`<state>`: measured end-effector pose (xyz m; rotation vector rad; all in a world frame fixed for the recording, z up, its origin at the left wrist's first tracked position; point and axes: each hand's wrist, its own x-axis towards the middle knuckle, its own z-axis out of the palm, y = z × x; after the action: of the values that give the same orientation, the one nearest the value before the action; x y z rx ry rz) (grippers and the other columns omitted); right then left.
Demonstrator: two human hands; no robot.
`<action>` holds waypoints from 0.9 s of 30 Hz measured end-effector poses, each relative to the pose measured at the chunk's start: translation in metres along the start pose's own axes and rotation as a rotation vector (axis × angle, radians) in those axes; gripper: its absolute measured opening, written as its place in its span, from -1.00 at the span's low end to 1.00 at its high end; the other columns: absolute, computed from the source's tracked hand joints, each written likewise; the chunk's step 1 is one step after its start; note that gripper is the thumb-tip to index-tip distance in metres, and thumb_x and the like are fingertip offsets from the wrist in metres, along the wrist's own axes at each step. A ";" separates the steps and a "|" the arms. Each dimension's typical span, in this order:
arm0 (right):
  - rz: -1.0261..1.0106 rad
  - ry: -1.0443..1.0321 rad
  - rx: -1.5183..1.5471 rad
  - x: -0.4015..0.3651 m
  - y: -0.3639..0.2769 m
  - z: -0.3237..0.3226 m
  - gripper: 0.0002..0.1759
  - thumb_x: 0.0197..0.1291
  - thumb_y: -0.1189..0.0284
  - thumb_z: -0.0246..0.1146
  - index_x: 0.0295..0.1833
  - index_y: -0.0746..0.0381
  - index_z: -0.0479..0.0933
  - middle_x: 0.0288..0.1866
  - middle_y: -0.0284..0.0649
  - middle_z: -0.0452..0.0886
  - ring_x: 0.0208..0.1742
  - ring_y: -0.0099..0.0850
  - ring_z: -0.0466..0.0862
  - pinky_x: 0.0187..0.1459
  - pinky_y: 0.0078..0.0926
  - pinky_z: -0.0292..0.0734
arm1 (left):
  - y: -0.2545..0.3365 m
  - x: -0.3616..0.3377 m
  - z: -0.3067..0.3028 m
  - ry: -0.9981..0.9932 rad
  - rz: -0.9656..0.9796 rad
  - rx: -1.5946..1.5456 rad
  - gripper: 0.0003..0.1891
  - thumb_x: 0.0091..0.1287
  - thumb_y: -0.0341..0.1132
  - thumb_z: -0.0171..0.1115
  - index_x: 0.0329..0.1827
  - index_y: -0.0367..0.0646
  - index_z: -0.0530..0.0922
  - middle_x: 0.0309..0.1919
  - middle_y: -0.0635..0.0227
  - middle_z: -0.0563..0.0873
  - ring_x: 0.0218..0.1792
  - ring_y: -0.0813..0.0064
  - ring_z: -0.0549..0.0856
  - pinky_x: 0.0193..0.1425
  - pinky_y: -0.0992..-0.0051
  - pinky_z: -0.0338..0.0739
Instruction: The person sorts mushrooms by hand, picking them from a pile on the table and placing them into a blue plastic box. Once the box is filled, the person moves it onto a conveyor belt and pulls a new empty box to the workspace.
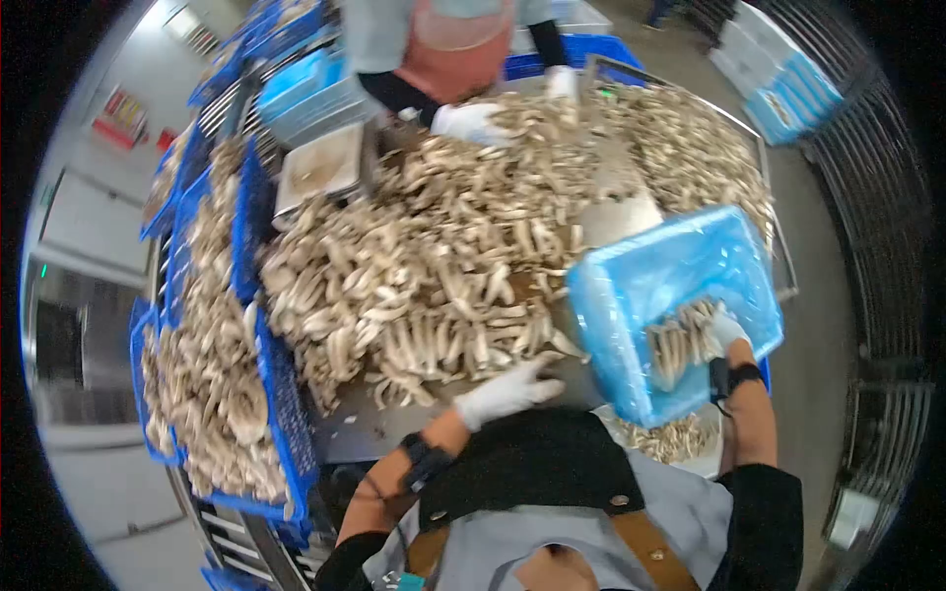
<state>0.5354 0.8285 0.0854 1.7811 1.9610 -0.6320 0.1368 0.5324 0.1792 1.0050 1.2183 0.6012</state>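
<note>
My left hand, in a white glove, is at the near edge of the metal table with its fingers apart and nothing in it. It lies just in front of a large heap of pale mushrooms with long stems. My right hand, also gloved, reaches into a bin lined with blue plastic. Its fingers close against one end of a bunch of mushrooms lined up side by side in the bin. Part of those fingers is hidden by the bunch.
Blue crates of mushrooms stand along the left. A scale sits at the table's far left. Across the table, a person's gloved hands work in the heap. A tray of smaller mushrooms lies far right; a white container sits below the bin.
</note>
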 end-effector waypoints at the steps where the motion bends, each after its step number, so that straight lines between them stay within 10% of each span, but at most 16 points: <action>1: 0.008 0.004 0.022 -0.010 -0.006 -0.001 -0.30 0.42 0.07 0.02 0.54 0.15 0.11 0.48 0.11 0.29 0.45 0.07 0.34 0.42 -0.06 0.24 | -0.037 0.025 0.011 -0.041 0.104 0.127 -0.15 0.42 0.03 0.14 0.54 -0.40 0.05 0.33 -0.02 0.46 0.23 0.28 0.51 0.29 0.39 0.44; 5: -0.002 0.049 0.153 -0.037 -0.016 0.004 -0.30 0.43 0.03 -0.01 0.54 0.14 0.13 0.49 0.08 0.30 0.46 0.06 0.33 0.45 -0.06 0.19 | -0.030 0.066 0.048 -0.223 0.121 -0.057 -0.13 0.44 0.07 0.13 0.53 -0.45 0.03 0.46 -0.15 0.26 0.41 0.22 0.37 0.41 0.31 0.36; 15: -0.128 -0.224 0.983 -0.027 -0.010 0.029 -0.24 0.50 -0.02 -0.15 0.58 0.27 0.00 0.53 -0.06 0.30 0.47 -0.06 0.34 0.53 -0.22 0.03 | -0.012 0.083 0.090 -0.258 0.136 -0.654 -0.21 0.47 0.05 0.10 0.48 -0.48 0.12 0.28 0.11 0.46 0.24 0.34 0.48 0.26 0.32 0.49; 18: -0.082 -0.181 0.563 -0.038 -0.016 -0.006 -0.28 0.49 0.09 -0.08 0.59 0.26 0.01 0.52 0.02 0.28 0.50 -0.05 0.30 0.51 -0.24 0.09 | -0.012 0.061 0.056 -0.151 0.298 -0.403 -0.14 0.41 0.07 0.18 0.53 -0.41 0.08 0.16 0.04 0.55 -0.06 0.37 0.59 -0.01 0.39 0.57; 21: -0.031 0.001 -0.027 -0.084 -0.052 -0.068 -0.32 0.46 0.28 0.04 0.58 0.24 0.04 0.51 0.15 0.25 0.53 -0.01 0.24 0.46 -0.26 0.20 | -0.020 -0.002 -0.003 0.088 0.317 -0.324 -0.21 0.45 0.12 0.09 0.52 -0.32 0.19 0.35 0.02 0.48 0.29 0.35 0.51 0.37 0.50 0.37; 24: -0.560 0.405 0.040 -0.088 -0.092 -0.102 -0.18 0.39 0.18 0.17 0.56 0.38 0.02 0.48 0.13 0.31 0.46 -0.12 0.39 0.41 -0.27 0.29 | -0.065 -0.075 -0.035 0.343 0.329 -0.977 -0.38 0.50 0.04 0.06 0.45 -0.22 0.33 0.30 0.21 0.54 0.25 0.34 0.56 0.41 0.26 0.35; 27: -0.688 0.175 0.719 -0.142 -0.238 -0.100 -0.27 0.32 0.34 0.24 0.54 0.26 0.16 0.41 0.06 0.40 0.33 -0.24 0.50 0.25 -0.40 0.43 | -0.115 -0.132 -0.047 0.731 0.309 -1.254 -0.57 0.50 -0.12 0.09 0.31 -0.17 0.44 0.13 0.29 0.64 0.10 0.34 0.62 0.31 0.26 0.45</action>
<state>0.3121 0.7539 0.2625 1.4818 2.7146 -1.6140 0.0410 0.3832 0.1408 -0.1528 0.9655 1.7830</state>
